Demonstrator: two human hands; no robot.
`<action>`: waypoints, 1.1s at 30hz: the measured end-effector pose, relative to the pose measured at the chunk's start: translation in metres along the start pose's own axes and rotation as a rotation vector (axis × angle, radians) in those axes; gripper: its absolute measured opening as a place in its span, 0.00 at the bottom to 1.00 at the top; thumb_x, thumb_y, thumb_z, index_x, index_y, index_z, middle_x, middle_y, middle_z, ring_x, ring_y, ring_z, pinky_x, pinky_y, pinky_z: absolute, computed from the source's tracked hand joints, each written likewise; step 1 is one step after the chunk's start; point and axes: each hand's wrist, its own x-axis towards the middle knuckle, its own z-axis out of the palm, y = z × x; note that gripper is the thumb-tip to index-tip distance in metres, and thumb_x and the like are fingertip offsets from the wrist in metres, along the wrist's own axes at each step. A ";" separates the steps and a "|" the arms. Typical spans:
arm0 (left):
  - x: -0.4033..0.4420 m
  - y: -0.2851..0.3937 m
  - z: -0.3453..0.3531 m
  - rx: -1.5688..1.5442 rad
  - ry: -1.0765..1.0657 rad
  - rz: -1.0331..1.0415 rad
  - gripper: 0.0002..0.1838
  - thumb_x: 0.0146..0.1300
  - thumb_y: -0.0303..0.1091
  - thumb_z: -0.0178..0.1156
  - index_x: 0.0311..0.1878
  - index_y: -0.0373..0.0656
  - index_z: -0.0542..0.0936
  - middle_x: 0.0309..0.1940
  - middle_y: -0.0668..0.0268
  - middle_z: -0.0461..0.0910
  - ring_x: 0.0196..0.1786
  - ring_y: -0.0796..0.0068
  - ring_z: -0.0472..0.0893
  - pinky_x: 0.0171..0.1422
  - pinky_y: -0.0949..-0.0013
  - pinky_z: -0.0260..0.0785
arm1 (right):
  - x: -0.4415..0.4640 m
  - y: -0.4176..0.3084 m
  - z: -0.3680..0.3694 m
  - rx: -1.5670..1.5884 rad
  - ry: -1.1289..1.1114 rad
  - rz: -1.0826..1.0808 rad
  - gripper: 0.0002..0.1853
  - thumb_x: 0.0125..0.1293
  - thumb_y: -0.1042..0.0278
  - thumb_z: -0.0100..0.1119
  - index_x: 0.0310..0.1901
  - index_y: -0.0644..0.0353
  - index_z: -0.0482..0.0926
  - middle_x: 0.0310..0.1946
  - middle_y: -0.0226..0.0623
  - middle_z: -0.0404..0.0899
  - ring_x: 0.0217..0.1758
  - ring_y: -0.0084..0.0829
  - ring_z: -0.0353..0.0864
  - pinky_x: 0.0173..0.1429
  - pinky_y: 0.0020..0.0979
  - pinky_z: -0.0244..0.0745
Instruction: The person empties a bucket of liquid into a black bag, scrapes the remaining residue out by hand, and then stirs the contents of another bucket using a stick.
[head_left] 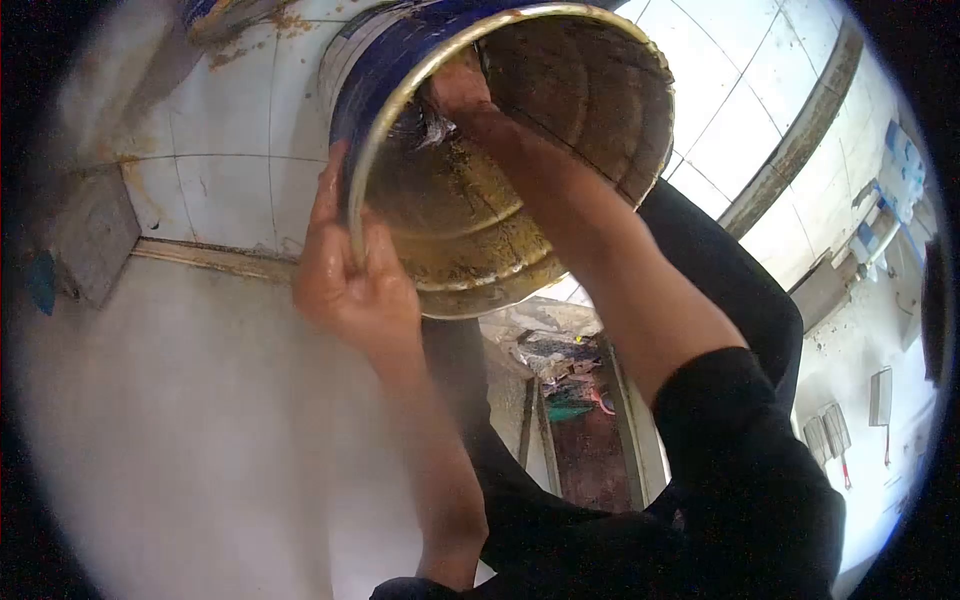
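Note:
A large blue metal drum point(460, 235) is tilted with its wide mouth toward me; its inside is brownish gold, stained and wet-looking. My left hand point(350, 280) grips the near left part of the rim, thumb inside and fingers along the outer wall. Deep inside the drum is my right hand point(462, 88), close to the inner wall and bottom. Its fingers look curled but are mostly hidden. A crumpled shiny grey scrap point(436, 128) shows just below that hand; whether it is held is hard to make out.
White tiles point(225, 200) with brown stains lie behind the drum. A grey block point(90, 235) stands at the left. Below is a channel point(590, 450) with debris around it. Wire-mesh baskets with handles point(828, 432) and a blue-white plastic pack point(903, 170) are at the right.

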 end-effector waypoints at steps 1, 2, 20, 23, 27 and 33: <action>0.002 0.005 0.001 0.036 -0.017 0.046 0.12 0.56 0.21 0.58 0.21 0.32 0.67 0.50 0.51 0.80 0.29 0.77 0.78 0.30 0.77 0.66 | 0.005 -0.001 0.012 0.073 0.092 0.126 0.25 0.64 0.64 0.46 0.62 0.65 0.65 0.64 0.54 0.63 0.64 0.51 0.67 0.59 0.46 0.71; 0.004 0.010 0.004 0.037 -0.019 0.055 0.12 0.56 0.21 0.58 0.21 0.32 0.67 0.50 0.51 0.80 0.29 0.77 0.78 0.30 0.77 0.66 | 0.003 -0.003 0.036 -0.141 0.240 0.178 0.30 0.63 0.63 0.48 0.65 0.64 0.59 0.67 0.54 0.58 0.66 0.55 0.64 0.61 0.47 0.69; 0.015 0.139 -0.056 0.153 0.015 0.374 0.13 0.55 0.16 0.48 0.17 0.36 0.61 0.52 0.48 0.77 0.53 0.53 0.79 0.62 0.52 0.67 | -0.056 -0.108 -0.106 0.297 -0.231 -0.307 0.29 0.57 0.57 0.57 0.57 0.67 0.69 0.50 0.56 0.73 0.56 0.48 0.71 0.61 0.45 0.67; 0.003 0.158 -0.080 0.220 0.027 0.264 0.14 0.50 0.12 0.43 0.17 0.38 0.53 0.50 0.44 0.77 0.54 0.57 0.79 0.65 0.45 0.62 | -0.091 -0.130 -0.163 0.304 -0.261 -0.451 0.28 0.56 0.61 0.56 0.59 0.66 0.69 0.50 0.56 0.73 0.55 0.48 0.73 0.59 0.42 0.69; -0.002 0.161 -0.107 0.093 0.175 0.298 0.11 0.49 0.13 0.46 0.16 0.35 0.60 0.50 0.49 0.79 0.53 0.55 0.79 0.64 0.45 0.64 | -0.134 -0.151 -0.232 0.289 -0.197 -0.577 0.28 0.56 0.67 0.54 0.60 0.64 0.68 0.50 0.56 0.73 0.53 0.47 0.75 0.57 0.39 0.70; -0.032 0.148 -0.090 0.081 0.376 0.288 0.09 0.52 0.10 0.45 0.20 0.29 0.61 0.54 0.47 0.76 0.36 0.74 0.77 0.40 0.71 0.73 | -0.191 -0.134 -0.293 1.216 -0.245 -0.392 0.28 0.56 0.72 0.48 0.61 0.64 0.66 0.48 0.43 0.76 0.49 0.34 0.74 0.51 0.37 0.69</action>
